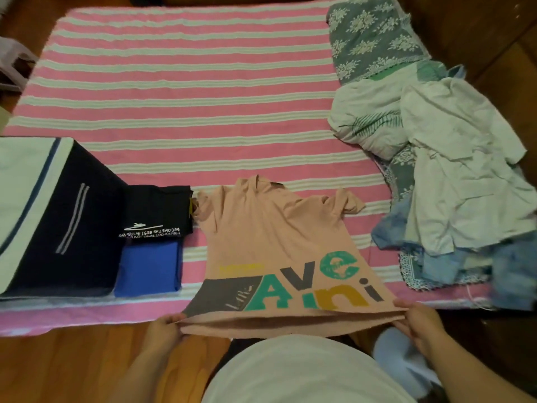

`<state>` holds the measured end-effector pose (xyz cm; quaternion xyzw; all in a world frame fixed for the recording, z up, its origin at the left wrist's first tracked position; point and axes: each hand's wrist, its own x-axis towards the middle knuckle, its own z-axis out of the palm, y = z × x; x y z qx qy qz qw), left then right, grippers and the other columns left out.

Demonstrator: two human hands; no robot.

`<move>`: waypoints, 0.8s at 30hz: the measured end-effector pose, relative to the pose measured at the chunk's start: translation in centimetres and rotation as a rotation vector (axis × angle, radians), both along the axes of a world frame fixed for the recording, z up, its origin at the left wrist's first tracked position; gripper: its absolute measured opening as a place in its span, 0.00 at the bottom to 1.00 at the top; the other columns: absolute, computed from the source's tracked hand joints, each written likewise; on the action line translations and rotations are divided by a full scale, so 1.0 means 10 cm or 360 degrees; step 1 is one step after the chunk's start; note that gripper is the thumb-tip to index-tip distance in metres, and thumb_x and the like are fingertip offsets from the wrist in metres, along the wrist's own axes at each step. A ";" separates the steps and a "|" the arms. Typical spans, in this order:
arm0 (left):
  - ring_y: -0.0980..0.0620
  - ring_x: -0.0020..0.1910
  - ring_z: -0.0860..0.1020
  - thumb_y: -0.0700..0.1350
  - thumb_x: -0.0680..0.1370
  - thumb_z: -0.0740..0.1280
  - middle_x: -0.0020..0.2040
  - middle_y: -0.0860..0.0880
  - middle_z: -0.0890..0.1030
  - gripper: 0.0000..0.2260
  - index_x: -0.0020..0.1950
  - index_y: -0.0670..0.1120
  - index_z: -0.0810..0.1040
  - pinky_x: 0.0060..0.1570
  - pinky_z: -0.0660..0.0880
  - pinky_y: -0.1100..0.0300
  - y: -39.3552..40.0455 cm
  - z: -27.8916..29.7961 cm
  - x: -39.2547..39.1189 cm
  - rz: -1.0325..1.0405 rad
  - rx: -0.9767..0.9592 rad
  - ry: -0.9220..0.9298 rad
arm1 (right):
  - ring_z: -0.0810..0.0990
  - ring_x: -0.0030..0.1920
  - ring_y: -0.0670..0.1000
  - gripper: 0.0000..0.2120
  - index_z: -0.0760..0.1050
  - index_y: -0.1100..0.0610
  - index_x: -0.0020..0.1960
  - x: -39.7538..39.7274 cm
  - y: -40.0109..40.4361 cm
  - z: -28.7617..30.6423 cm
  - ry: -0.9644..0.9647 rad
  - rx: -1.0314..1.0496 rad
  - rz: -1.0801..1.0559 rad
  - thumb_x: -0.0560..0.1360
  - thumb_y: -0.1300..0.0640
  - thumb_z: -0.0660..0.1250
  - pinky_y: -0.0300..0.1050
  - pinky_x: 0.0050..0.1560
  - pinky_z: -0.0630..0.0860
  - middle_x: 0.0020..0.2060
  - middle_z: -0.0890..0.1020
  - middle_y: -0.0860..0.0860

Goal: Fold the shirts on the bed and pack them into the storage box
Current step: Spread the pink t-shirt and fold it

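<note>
A peach T-shirt lies face up on the near part of the bed, its collar pointing toward the far side and its hem hanging just over the near edge, big teal, grey and mustard letters printed across the lower front. The left hand pinches the hem's left corner and the right hand pinches the right corner, both with fingers curled over the cloth and the hem drawn out between them. Just left of the shirt sits a folded black shirt with white print, lying on top of a folded blue shirt. Touching those on their left stands the dark navy storage box, its pale lid flap thrown open to the left. Under everything runs the pink-and-white striped bedspread. Over on the right side of the bed sprawls a heap of unfolded clothes, white and pale blue, and behind it a grey floral pillow. The wooden floor shows at the near left.
</note>
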<state>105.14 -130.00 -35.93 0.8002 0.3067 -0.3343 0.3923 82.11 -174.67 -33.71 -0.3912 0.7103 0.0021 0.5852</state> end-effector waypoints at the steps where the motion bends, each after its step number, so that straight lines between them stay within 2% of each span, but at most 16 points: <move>1: 0.44 0.39 0.76 0.31 0.82 0.61 0.45 0.40 0.79 0.09 0.44 0.35 0.78 0.31 0.75 0.59 0.03 0.00 -0.02 0.0047 0.0017 0.0045 | 0.80 0.36 0.57 0.06 0.76 0.66 0.54 -0.05 0.00 0.01 0.0071 -0.0045 -0.0021 0.78 0.71 0.64 0.42 0.26 0.78 0.43 0.81 0.62; 3: 0.46 0.39 0.76 0.35 0.82 0.63 0.48 0.38 0.79 0.06 0.46 0.38 0.77 0.32 0.78 0.57 0.12 -0.04 -0.06 0.0170 -0.0007 0.0111 | 0.83 0.35 0.56 0.08 0.76 0.67 0.56 -0.14 0.01 0.01 0.0090 0.0004 -0.0003 0.77 0.69 0.66 0.43 0.28 0.79 0.43 0.82 0.62; 5: 0.46 0.39 0.77 0.39 0.83 0.63 0.49 0.38 0.80 0.06 0.51 0.37 0.77 0.34 0.78 0.55 0.18 -0.07 -0.09 0.0259 -0.0010 0.0164 | 0.85 0.39 0.58 0.10 0.77 0.68 0.58 -0.18 0.04 -0.02 0.0116 0.0121 0.0034 0.77 0.68 0.65 0.48 0.36 0.83 0.44 0.84 0.62; 6: 0.46 0.39 0.78 0.39 0.83 0.63 0.46 0.39 0.80 0.07 0.54 0.36 0.77 0.34 0.78 0.55 0.20 -0.09 -0.10 0.0301 0.0004 0.0202 | 0.85 0.36 0.57 0.10 0.76 0.68 0.59 -0.19 0.06 -0.03 0.0177 0.0150 0.0039 0.79 0.68 0.64 0.49 0.33 0.84 0.42 0.84 0.61; 8: 0.43 0.38 0.78 0.37 0.83 0.64 0.43 0.38 0.79 0.08 0.56 0.32 0.78 0.31 0.77 0.53 0.16 -0.11 -0.09 0.0434 0.0012 0.0319 | 0.80 0.29 0.58 0.07 0.72 0.70 0.56 -0.13 0.10 0.01 0.0287 0.0206 0.0028 0.82 0.70 0.57 0.49 0.21 0.79 0.39 0.80 0.62; 9: 0.42 0.38 0.78 0.36 0.83 0.64 0.43 0.37 0.79 0.08 0.55 0.31 0.78 0.31 0.76 0.52 0.11 -0.08 -0.07 0.0484 0.0003 0.0392 | 0.77 0.30 0.60 0.07 0.70 0.71 0.51 -0.07 0.11 0.03 0.0349 0.0259 0.0030 0.83 0.69 0.55 0.51 0.20 0.78 0.40 0.77 0.63; 11: 0.40 0.37 0.77 0.34 0.83 0.61 0.42 0.36 0.78 0.06 0.51 0.31 0.75 0.26 0.76 0.50 -0.02 0.04 0.05 0.0533 -0.0023 0.0466 | 0.76 0.28 0.62 0.11 0.67 0.70 0.44 0.10 0.08 0.12 0.0365 0.0313 0.0052 0.84 0.67 0.54 0.56 0.35 0.82 0.39 0.73 0.63; 13: 0.39 0.28 0.77 0.30 0.83 0.56 0.37 0.36 0.76 0.05 0.53 0.31 0.71 0.14 0.73 0.53 -0.17 0.17 0.30 0.0631 -0.0083 0.0431 | 0.79 0.26 0.62 0.07 0.69 0.72 0.50 0.35 -0.03 0.24 0.0297 0.0352 0.0163 0.82 0.70 0.54 0.62 0.49 0.82 0.43 0.74 0.66; 14: 0.39 0.22 0.77 0.29 0.84 0.53 0.38 0.35 0.76 0.06 0.57 0.31 0.69 0.15 0.73 0.52 -0.26 0.23 0.48 0.0691 -0.0211 0.0393 | 0.81 0.32 0.64 0.07 0.69 0.73 0.54 0.47 -0.13 0.25 0.0281 0.0353 0.0132 0.81 0.72 0.53 0.69 0.53 0.79 0.46 0.76 0.68; 15: 0.41 0.18 0.77 0.30 0.84 0.52 0.43 0.33 0.77 0.09 0.63 0.32 0.67 0.22 0.78 0.51 -0.36 0.29 0.71 0.0764 -0.0368 0.0303 | 0.82 0.37 0.67 0.09 0.69 0.72 0.55 0.63 -0.30 0.24 0.0216 0.0374 0.0088 0.80 0.73 0.51 0.74 0.53 0.77 0.50 0.77 0.69; 16: 0.43 0.19 0.78 0.31 0.85 0.52 0.49 0.32 0.77 0.14 0.70 0.33 0.67 0.29 0.81 0.52 -0.48 0.38 1.00 0.0785 -0.0516 0.0181 | 0.82 0.40 0.69 0.09 0.69 0.70 0.54 0.84 -0.45 0.30 0.0131 0.0383 -0.0018 0.80 0.73 0.50 0.75 0.55 0.76 0.52 0.78 0.68; 18: 0.47 0.25 0.81 0.33 0.86 0.55 0.54 0.34 0.77 0.18 0.75 0.37 0.67 0.36 0.82 0.57 -0.76 0.73 1.66 0.0724 -0.0752 -0.0103 | 0.83 0.50 0.66 0.09 0.69 0.68 0.57 1.42 -0.79 0.65 -0.0146 0.0343 -0.0187 0.82 0.70 0.51 0.68 0.61 0.75 0.54 0.79 0.64; 20: 0.50 0.33 0.83 0.36 0.86 0.57 0.52 0.39 0.79 0.17 0.75 0.39 0.70 0.43 0.82 0.59 -1.07 1.33 2.30 0.0676 -0.0973 -0.0401 | 0.77 0.64 0.63 0.14 0.68 0.68 0.65 2.02 -1.13 1.25 -0.0543 0.0235 -0.0311 0.83 0.68 0.50 0.62 0.65 0.74 0.60 0.77 0.63; 21: 0.50 0.36 0.83 0.37 0.86 0.57 0.50 0.41 0.79 0.15 0.73 0.39 0.71 0.47 0.82 0.60 -1.21 1.68 2.60 0.0658 -0.1080 -0.0517 | 0.75 0.68 0.61 0.17 0.67 0.67 0.70 2.31 -1.28 1.62 -0.0731 0.0173 -0.0338 0.84 0.68 0.49 0.60 0.67 0.73 0.63 0.75 0.63; 23: 0.51 0.39 0.82 0.37 0.86 0.56 0.47 0.43 0.79 0.11 0.64 0.40 0.75 0.57 0.80 0.58 -1.41 2.36 3.11 0.0586 -0.1268 -0.0731 | 0.74 0.69 0.60 0.19 0.65 0.66 0.73 2.72 -1.49 2.31 -0.1081 0.0064 -0.0386 0.84 0.68 0.49 0.55 0.68 0.71 0.64 0.75 0.63; 24: 0.51 0.40 0.82 0.37 0.86 0.55 0.47 0.43 0.79 0.11 0.61 0.41 0.75 0.57 0.80 0.56 -1.50 2.69 3.31 0.0559 -0.1343 -0.0833 | 0.75 0.69 0.58 0.18 0.66 0.67 0.72 2.87 -1.54 2.67 -0.1230 0.0036 -0.0377 0.85 0.67 0.50 0.51 0.69 0.71 0.63 0.77 0.63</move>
